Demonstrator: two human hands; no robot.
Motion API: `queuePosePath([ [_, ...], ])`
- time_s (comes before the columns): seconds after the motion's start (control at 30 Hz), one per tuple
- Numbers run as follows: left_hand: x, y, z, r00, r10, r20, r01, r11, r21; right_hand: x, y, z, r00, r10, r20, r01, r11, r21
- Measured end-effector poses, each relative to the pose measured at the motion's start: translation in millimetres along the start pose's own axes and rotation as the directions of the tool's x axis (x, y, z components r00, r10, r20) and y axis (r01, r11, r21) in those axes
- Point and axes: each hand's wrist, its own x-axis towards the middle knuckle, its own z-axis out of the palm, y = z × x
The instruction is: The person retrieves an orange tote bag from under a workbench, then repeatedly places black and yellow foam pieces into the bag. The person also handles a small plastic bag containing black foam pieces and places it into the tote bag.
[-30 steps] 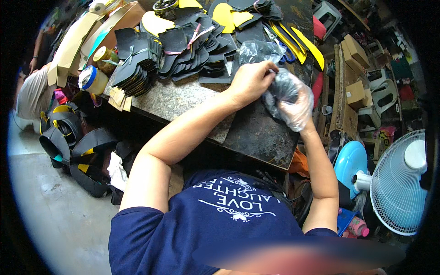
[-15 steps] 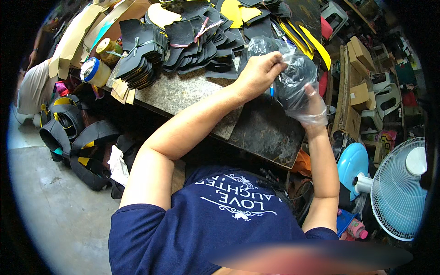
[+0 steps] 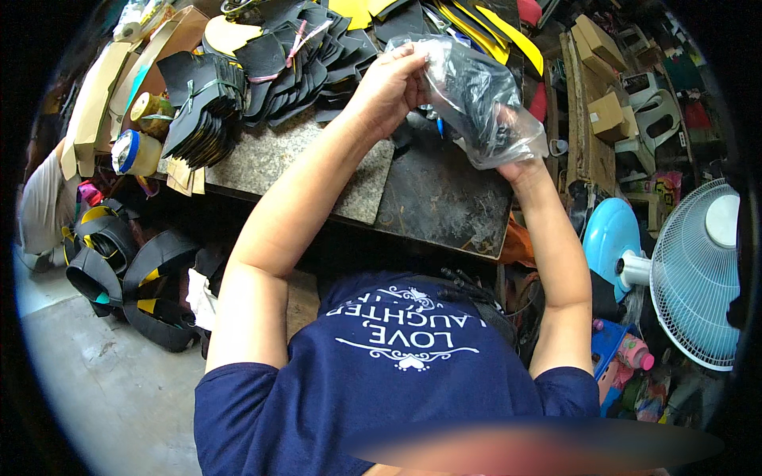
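A clear plastic bag [image 3: 470, 89] is stretched between my hands above the worktable [image 3: 444, 210]. My left hand [image 3: 394, 89] pinches one end of the bag between thumb and fingers. Reaching into the bag from its other end is my right hand [image 3: 520, 165], with the plastic draped over its fingers. Creases and glare on the plastic hide how those fingers are bent and whether they hold anything. Left of the bag lie dark cut pieces [image 3: 298, 71] in tied bundles, and another tied stack [image 3: 198, 103] stands near the table's left edge. A blue pen-like tip [image 3: 440, 127] shows below the bag.
Long yellow strips [image 3: 480, 30] lie at the back. A blue-rimmed jar [image 3: 135, 152] and an amber jar [image 3: 152, 113] stand at the left edge. Dark rolled straps [image 3: 147, 278] sit on the floor. A blue fan [image 3: 694, 274] is at the right, near cardboard boxes [image 3: 609, 117].
The bag and both hands have shifted left and up in the picture. The bag is now drawn out longer between my hands. The whole view has tilted slightly.
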Motion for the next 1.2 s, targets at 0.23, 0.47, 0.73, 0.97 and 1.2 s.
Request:
queuePosePath([
  [0.23, -11, -10, 18, 0.994, -0.100, 0.031, 0.096, 0.989, 0.117, 3, 12, 26, 0.998, -0.058, -0.033, 0.051, 0.978, -0.202],
  [0.47, -12, -14, 12, 0.979, 0.063, 0.196, -0.194, 0.603, 0.774, 1, 11, 22, 1.000, -0.006, -0.006, 0.005, 0.998, -0.059],
  [0.73, -16, -15, 11, 0.964, -0.082, 0.252, -0.147, 0.626, 0.766, -3, 10, -8, 0.997, 0.052, 0.060, -0.054, 0.998, 0.037],
  [0.97, -44, 21, -2, 0.990, 0.127, 0.052, -0.137, 0.875, 0.464, -20, -1, -20, 0.993, 0.117, -0.034, -0.119, 0.992, -0.051],
  [1.2, -90, 57, -41, 0.909, 0.358, -0.213, -0.170, 0.786, 0.595, -30, -17, 16, 0.996, 0.089, -0.015, -0.085, 0.862, -0.500],
])
